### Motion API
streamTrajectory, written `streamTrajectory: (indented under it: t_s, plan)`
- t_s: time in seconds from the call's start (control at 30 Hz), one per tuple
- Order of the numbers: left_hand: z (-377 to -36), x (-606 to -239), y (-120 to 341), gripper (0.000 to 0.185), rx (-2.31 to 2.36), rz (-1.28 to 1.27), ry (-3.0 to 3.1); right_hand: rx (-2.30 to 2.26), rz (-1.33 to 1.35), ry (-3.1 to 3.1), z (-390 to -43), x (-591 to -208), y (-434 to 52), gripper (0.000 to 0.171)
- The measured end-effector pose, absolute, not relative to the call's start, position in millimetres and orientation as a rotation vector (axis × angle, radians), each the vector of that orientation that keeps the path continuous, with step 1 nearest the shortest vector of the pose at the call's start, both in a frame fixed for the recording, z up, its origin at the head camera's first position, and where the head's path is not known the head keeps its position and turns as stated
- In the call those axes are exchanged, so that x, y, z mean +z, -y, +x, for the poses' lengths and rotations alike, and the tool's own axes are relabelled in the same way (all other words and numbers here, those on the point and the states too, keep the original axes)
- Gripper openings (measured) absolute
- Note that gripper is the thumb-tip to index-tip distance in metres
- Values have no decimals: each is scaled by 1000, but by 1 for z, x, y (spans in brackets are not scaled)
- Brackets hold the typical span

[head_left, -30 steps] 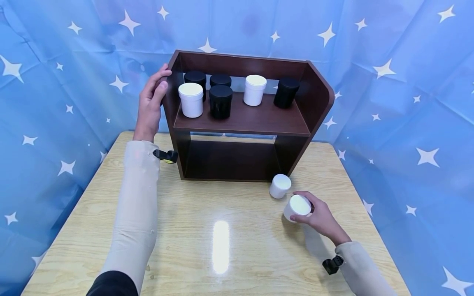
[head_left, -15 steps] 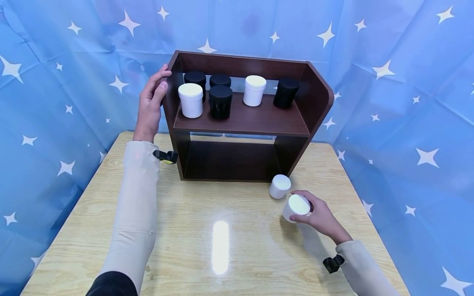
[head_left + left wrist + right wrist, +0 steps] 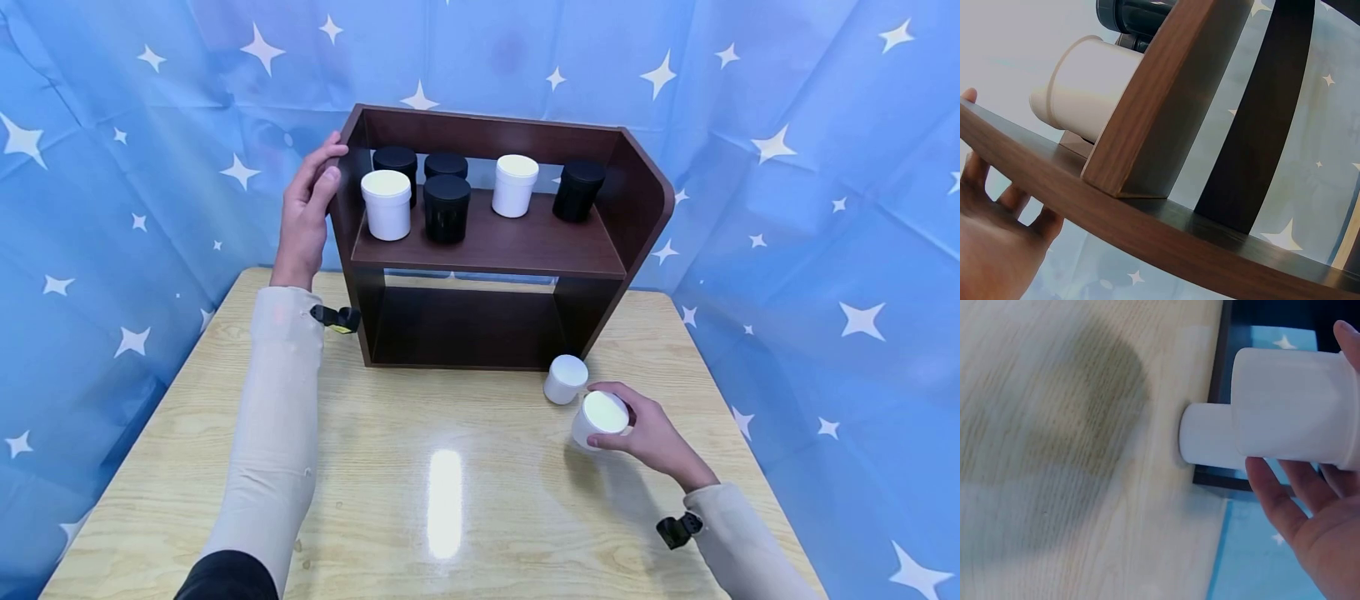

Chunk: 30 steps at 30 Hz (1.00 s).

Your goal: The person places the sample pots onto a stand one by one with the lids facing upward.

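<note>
On the left, my left hand (image 3: 302,208) grips the upper left side panel of a dark brown two-tier shelf (image 3: 487,265). The left wrist view shows the fingers of that hand (image 3: 1000,219) along the outer side of the panel, with one fingertip over its far edge. My right hand (image 3: 651,435) holds a white lidded jar (image 3: 596,425) upright between thumb and fingers, raised above the table. A second white jar (image 3: 565,381) stands on the table just beyond it, at the shelf's front right corner. In the right wrist view the held jar (image 3: 1294,406) partly covers the standing one (image 3: 1207,434).
The upper tier carries a white jar (image 3: 387,208) at front left, another white jar (image 3: 515,187) toward the right, and several black jars (image 3: 447,212). Beneath is the lower tier (image 3: 468,327). Wooden table (image 3: 360,467) lies in front; a blue star-patterned curtain (image 3: 787,208) hangs around.
My right hand and its white jar have risen slightly, with the jar's shadow shifting away from it. The left hand stays on the shelf panel.
</note>
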State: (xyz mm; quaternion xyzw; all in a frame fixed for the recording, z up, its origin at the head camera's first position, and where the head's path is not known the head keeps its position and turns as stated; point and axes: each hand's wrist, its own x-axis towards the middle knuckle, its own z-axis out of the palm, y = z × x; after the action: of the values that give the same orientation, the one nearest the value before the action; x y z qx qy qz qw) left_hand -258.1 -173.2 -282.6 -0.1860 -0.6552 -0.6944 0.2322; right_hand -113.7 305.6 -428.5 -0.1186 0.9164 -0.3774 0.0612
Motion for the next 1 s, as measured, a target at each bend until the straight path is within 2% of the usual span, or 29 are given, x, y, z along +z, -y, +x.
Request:
streamTrajectory:
  t_s: [0.2,0.57,1.0]
  plan:
    - [-257,-282,174,37,-1910,-502,1801,-1151,-385,-2755,-113,-424,-304,72]
    - [-279,-296,180,34,-1917,-505,1792,-1128,-388,-2779,-114,-419,-303,71]
    - [-279,-296,181,36,-1910,-499,1797,-1155,-406,-2767,-117,-408,-303,71]
